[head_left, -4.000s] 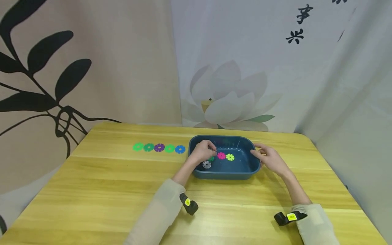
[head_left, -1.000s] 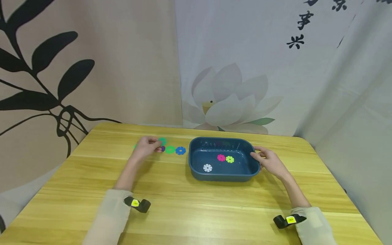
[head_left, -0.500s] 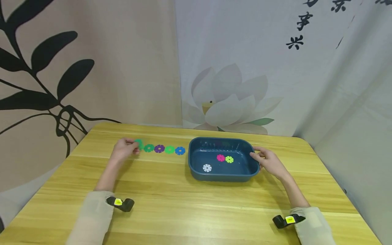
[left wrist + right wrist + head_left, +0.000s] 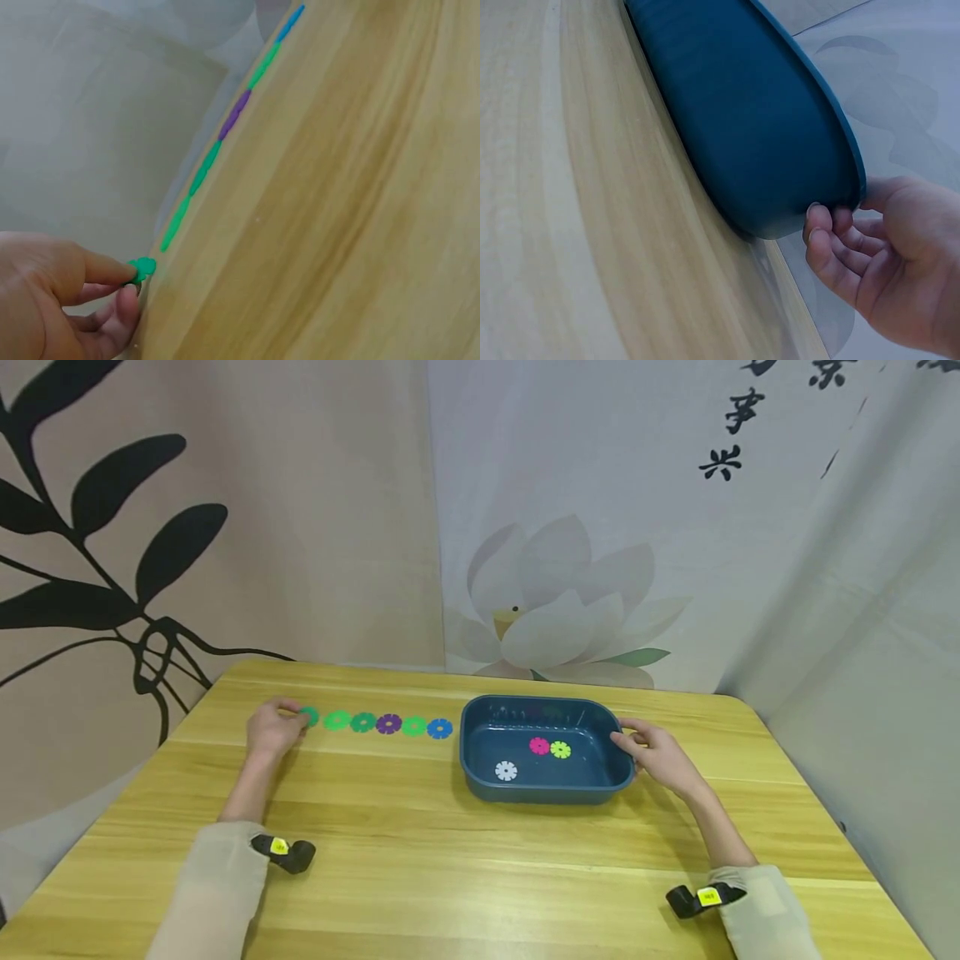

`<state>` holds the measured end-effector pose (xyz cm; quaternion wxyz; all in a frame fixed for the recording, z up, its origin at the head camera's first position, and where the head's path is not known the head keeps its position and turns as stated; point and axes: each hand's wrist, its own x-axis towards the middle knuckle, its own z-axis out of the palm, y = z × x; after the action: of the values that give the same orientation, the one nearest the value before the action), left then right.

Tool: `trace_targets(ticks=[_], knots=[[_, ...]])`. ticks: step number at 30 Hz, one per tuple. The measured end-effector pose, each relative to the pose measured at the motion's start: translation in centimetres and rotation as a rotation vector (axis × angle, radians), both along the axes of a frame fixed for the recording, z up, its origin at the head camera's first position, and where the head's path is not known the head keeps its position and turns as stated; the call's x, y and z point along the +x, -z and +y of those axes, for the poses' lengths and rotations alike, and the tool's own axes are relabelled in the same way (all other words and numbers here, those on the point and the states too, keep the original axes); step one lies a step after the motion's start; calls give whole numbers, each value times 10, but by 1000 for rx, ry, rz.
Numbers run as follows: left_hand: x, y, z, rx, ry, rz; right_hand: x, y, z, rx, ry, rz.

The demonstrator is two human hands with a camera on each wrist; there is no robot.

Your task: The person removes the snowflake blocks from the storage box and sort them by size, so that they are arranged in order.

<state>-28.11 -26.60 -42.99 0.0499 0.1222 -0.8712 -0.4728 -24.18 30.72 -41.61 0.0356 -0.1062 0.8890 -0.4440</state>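
At the left end of a row of flat notched discs, the left hand [image 4: 274,727] pinches a teal-green disc [image 4: 308,717] between thumb and fingers; the left wrist view shows this disc [image 4: 142,268] tilted at the fingertips. The row runs rightward: light green [image 4: 337,720], teal green [image 4: 363,722], purple [image 4: 388,723], light green [image 4: 414,726] and blue [image 4: 439,728]. My right hand [image 4: 660,758] grips the right end of a blue basin [image 4: 547,795], thumb at its rim and fingers against the outer wall. Inside lie a pink disc [image 4: 539,746], a yellow disc [image 4: 560,750] and a white disc [image 4: 506,771].
The wooden table [image 4: 480,877] extends in front of the basin and under both forearms. Behind its far edge hangs a printed curtain [image 4: 337,527] with dark leaves and a pale lotus. Each wrist wears a black strap with a camera.
The left hand has taken the teal-green disc out of the basin and carried it leftward past the row to its left end. The right hand has stayed at the basin's right end.
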Motion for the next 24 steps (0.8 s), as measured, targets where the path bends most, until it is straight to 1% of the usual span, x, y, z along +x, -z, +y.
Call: trace_targets(ticks=[4,8,10,19,24], knots=[[-5,6,-3,-49,-7,-5,0,-1,0,-18,-3,-9],[-7,8,-3,-80,-15,-22,1,-2,-1,-24,1,-13],[-8,8,-2,-82,-17,-27,1,-2,-1,-23,4,-14],[-6,8,-1,-98,-29,-11,-1,0,-1,-15,6,-18],[-6,8,-1,-93,-20,-15,0,1,-1,-24,6,-15]])
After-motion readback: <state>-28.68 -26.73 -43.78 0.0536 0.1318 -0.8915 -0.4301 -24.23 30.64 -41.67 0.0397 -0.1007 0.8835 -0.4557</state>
